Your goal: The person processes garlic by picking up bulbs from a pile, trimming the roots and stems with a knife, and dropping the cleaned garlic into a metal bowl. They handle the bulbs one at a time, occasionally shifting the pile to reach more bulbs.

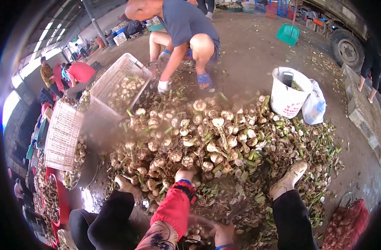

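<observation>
A large heap of garlic bulbs [217,123] with stems and peelings lies on the floor in front of me. My left hand [185,174], below a red sleeve, reaches into the near edge of the heap at bulbs; its fingers are hidden among them. Lower down, my right hand [223,234] is closed round something I cannot make out, near a blurred dark tool-like shape. Green and white trimmings [257,166] spread to the right, between my feet.
A person [190,29] crouches across the heap beside a white crate [119,85] holding garlic. Another crate [64,135] leans at left. A white bucket [289,93] with a phone and a plastic bag [314,104] stand right. A red net sack [347,227] lies lower right.
</observation>
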A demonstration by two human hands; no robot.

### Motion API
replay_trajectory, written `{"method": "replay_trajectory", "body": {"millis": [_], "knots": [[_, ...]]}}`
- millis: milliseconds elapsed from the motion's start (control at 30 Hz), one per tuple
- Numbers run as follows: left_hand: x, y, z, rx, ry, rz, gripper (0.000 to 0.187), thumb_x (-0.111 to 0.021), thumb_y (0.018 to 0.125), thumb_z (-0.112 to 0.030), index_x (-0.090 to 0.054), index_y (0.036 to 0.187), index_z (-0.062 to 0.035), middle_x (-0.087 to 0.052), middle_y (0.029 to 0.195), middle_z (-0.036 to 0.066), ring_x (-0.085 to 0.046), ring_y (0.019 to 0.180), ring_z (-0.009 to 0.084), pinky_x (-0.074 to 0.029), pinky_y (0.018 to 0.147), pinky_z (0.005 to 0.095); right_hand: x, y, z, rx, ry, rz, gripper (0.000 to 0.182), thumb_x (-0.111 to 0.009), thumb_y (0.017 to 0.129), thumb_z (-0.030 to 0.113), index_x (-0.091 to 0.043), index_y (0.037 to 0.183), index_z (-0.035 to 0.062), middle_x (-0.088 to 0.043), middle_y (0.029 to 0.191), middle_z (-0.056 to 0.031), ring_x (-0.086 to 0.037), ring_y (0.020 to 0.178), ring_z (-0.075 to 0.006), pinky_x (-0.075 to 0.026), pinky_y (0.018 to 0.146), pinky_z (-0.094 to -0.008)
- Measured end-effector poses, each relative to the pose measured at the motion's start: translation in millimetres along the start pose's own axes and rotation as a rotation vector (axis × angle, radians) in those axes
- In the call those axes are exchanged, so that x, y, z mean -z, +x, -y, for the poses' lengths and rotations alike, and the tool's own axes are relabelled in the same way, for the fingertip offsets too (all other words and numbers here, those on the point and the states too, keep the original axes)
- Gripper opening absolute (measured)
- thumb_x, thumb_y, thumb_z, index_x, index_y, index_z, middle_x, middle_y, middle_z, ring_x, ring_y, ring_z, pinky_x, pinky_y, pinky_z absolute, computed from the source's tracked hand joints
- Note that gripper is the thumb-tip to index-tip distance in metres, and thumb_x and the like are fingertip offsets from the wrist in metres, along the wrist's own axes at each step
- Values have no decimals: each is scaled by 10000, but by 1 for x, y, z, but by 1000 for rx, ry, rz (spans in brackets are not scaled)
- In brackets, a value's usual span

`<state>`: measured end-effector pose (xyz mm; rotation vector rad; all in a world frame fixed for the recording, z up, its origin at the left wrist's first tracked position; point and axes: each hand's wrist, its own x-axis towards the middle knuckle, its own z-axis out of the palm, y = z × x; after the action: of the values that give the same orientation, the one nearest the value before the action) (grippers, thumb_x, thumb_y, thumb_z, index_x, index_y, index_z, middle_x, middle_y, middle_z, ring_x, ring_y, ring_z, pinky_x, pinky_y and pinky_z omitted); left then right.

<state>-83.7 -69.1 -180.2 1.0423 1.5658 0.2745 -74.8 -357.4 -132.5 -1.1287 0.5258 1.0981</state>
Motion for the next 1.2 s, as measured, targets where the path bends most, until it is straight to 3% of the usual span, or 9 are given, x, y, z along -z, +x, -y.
{"method": "replay_trajectory", "body": {"millis": [167,233,333,433,667,867,1067,1133,1200], "knots": [[25,-13,66,-488,-471,341,459,-688,727,-19,-514,1152,-26,-632,956,101,-624,835,227,-505,756,340,19,12,-16,117,63,28,180,-546,799,6,-544,979,-6,-594,840,-113,-574,634,-215,-491,501,-345],[38,-33,84,-440,-520,447,467,-660,744,-28,-500,1182,-41,-614,1010,92,-601,911,238,-487,829,366,12,10,-12,221,80,-28,212,-635,668,-38,-617,873,10,-613,738,-73,-574,553,-186,-454,454,-308],[44,-145,29,68,-675,516,327,-609,774,-62,-543,1094,-48,-601,1030,70,-584,935,228,-476,862,379,21,9,-6,102,9,25,181,-567,723,47,-606,894,1,-613,774,-82,-587,622,-207,-479,529,-328],[20,-164,14,130,-842,615,230,-596,820,-113,-565,1042,-59,-607,960,58,-584,853,215,-486,795,344,30,17,-13,182,-193,73,380,-460,835,261,-525,1067,-32,-608,854,-115,-575,666,-249,-486,589,-349],[-155,-170,-187,-174,-651,765,188,-616,853,-196,-579,1013,-104,-558,901,31,-545,783,134,-475,626,246,3,-33,26,171,50,-131,762,-617,807,106,-168,1401,-58,-583,635,-93,-495,445,-177,-404,431,-304],[-202,-228,-311,-438,-366,963,155,-621,846,-230,-553,921,-111,-551,819,29,-569,717,190,-499,615,326,13,-2,31,-19,-240,-121,561,-591,840,120,-359,1325,-43,-625,687,-105,-560,567,-208,-484,588,-360],[-122,-190,-206,-618,88,901,358,-590,852,-196,-417,1129,-48,-472,737,-10,-505,654,125,-465,606,275,17,12,40,72,-83,-67,413,-570,821,86,-441,1199,-20,-622,768,-102,-568,630,-206,-487,624,-344],[-83,-117,-129,-24,-726,1047,64,-521,865,-88,-514,928,-80,-445,699,-10,-464,640,135,-415,572,244,19,18,36,106,-20,-59,365,-562,815,75,-469,1157,-12,-621,795,-101,-571,651,-206,-488,636,-338],[-48,-61,-53,-85,-959,656,24,-566,827,-117,-554,817,-99,-539,711,20,-530,664,182,-427,582,310,26,22,29,141,34,-55,319,-555,809,64,-496,1115,-4,-620,822,-100,-574,672,-205,-489,648,-333]]}}
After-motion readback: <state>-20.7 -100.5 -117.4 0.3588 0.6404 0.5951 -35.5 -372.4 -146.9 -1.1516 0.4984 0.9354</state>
